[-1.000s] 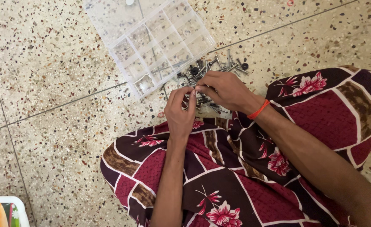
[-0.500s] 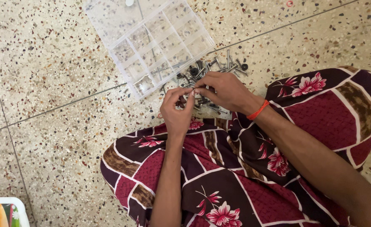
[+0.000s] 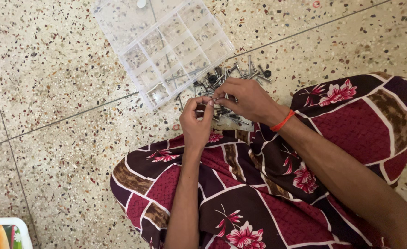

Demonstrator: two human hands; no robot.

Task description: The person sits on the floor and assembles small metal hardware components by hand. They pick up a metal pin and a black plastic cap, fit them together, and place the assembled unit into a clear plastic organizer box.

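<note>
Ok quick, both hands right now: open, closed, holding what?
Left hand: fingers curled, pinching a small metal screw at its fingertips.
Right hand: closed, fingertips pinching the same small screw from the other side, above the pile of screws.

Screw pile [image 3: 233,76] on floor [image 3: 51,92], organizer box [image 3: 166,44] just left.

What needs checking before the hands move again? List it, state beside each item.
1. Left hand and right hand meet fingertip to fingertip: ok.
2. Small metal piece pinched between them: ok; its kind, cannot tell.
3. Pile of screws on the floor lies just beyond the hands: ok.
4. Clear compartment box lies open and flat beside the pile: ok.
5. Box compartments filled or not: cannot tell.
</note>
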